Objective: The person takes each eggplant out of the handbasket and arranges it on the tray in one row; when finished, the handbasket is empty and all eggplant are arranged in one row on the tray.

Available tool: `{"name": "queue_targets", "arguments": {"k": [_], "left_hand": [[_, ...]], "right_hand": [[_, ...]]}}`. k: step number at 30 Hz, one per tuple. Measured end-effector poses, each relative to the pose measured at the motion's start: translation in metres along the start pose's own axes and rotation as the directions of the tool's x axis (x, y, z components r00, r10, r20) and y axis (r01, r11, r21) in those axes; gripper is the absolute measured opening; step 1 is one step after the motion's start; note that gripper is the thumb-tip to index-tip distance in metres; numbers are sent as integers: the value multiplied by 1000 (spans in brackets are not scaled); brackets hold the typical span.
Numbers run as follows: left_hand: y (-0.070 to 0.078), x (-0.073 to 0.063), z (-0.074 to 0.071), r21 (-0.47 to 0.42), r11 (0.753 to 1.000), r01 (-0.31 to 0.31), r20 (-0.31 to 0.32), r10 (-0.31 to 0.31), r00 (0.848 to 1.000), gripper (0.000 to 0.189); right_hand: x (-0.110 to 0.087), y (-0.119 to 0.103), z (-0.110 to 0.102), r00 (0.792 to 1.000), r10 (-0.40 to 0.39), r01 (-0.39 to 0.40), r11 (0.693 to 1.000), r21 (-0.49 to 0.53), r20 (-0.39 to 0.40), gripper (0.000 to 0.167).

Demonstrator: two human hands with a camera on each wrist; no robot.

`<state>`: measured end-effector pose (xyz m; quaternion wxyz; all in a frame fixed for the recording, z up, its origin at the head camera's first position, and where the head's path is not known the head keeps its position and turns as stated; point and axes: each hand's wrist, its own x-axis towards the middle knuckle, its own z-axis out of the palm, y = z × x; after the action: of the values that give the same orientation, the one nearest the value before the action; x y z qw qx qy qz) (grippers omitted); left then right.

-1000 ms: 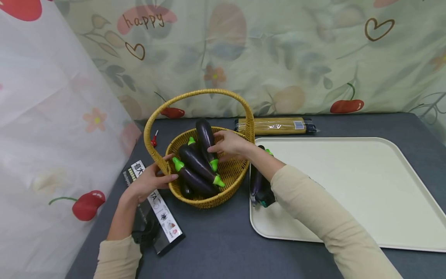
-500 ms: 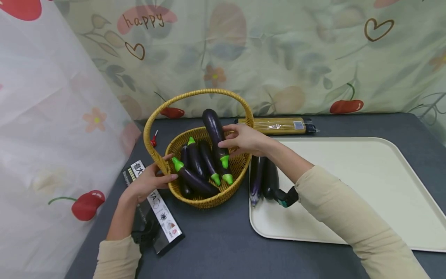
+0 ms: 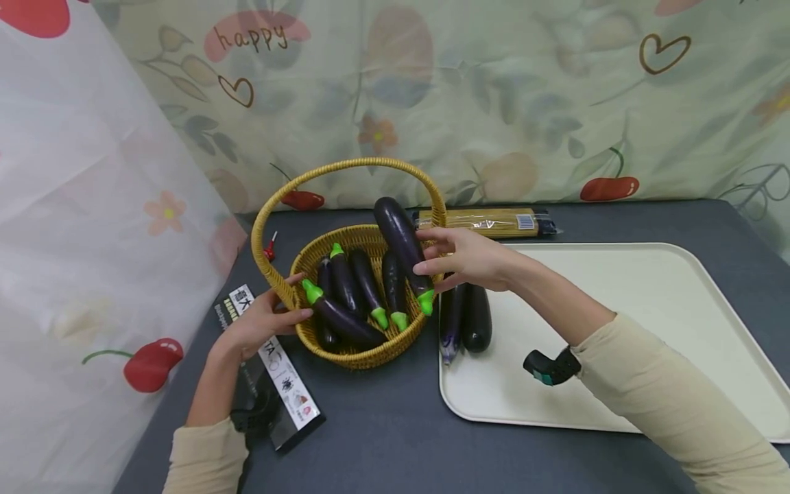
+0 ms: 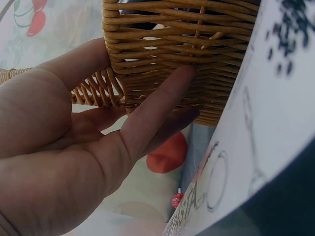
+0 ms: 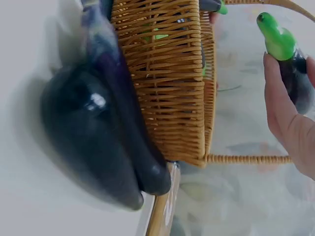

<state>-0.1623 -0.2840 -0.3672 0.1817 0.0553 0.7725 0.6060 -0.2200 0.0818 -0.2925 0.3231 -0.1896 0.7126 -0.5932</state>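
In my right hand (image 3: 472, 259) I grip a dark purple eggplant (image 3: 400, 237) with a green cap, raised over the right rim of a wicker basket (image 3: 364, 360). The right wrist view shows the fingers near the cap of this eggplant (image 5: 295, 81). My left hand (image 3: 262, 322) holds the basket's left rim, thumb inside and other fingers around the handle's base; its wrist view shows fingers against the woven wall (image 4: 221, 64). Several eggplants (image 3: 348, 281) lie inside the basket. Two more, a streaked one (image 3: 452, 319) and a plain dark one (image 3: 477, 319), lie side by side on the tray.
A large cream tray (image 3: 586, 329) stands right of the basket. Behind it lies a clear pack of spaghetti (image 3: 494, 223). Under my left forearm is a black and white box (image 3: 284, 377). A small red item (image 3: 270, 248) sits behind the basket's left side, before a patterned curtain (image 3: 494, 103).
My right hand has lifted the eggplant out from among the others and carried it rightward to the basket's right rim. The left hand keeps its place on the basket.
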Motion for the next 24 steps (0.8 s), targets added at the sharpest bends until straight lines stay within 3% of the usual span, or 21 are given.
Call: {"name": "queue_targets", "arguments": {"k": [11,24], "left_hand": [[0,0,0,1,1000,-4,4,4,1000,73],[-2,1,0,15,1000,-3,-3,3,1000,73]], "right_hand": [[-38,23,-11,998,5,-7,1000,28,65,75],[-82,64,-39,994,36,-37,999,6,107,72]]}}
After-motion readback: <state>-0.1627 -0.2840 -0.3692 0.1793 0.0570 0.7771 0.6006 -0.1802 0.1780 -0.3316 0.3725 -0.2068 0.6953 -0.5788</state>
